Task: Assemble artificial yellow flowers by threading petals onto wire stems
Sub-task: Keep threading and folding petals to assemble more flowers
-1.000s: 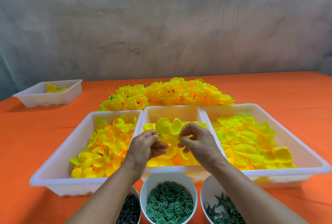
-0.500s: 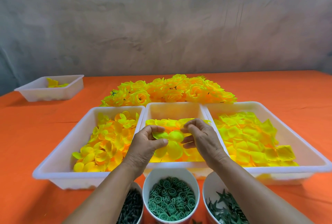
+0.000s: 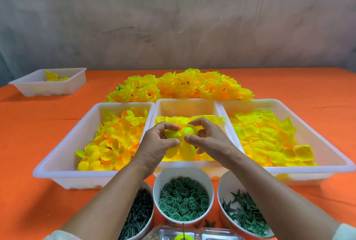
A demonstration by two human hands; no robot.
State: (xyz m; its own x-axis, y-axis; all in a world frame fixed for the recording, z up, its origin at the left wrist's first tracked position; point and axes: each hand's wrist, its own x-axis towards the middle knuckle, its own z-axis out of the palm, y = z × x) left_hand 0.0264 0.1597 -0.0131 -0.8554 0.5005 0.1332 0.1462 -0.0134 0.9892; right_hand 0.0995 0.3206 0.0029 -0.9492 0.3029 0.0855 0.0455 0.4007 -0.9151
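Orange table (image 3: 28,143), petal trays (image 3: 65,143), cups (image 3: 183,172)

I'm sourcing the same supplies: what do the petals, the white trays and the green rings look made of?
The petals look like thin matte fabric: they crease and cup softly. The trays seem to be plastic: smooth, slightly translucent white, with moulded rounded rims. The green rings are probably moulded plastic: dull, with identical spoked shapes.
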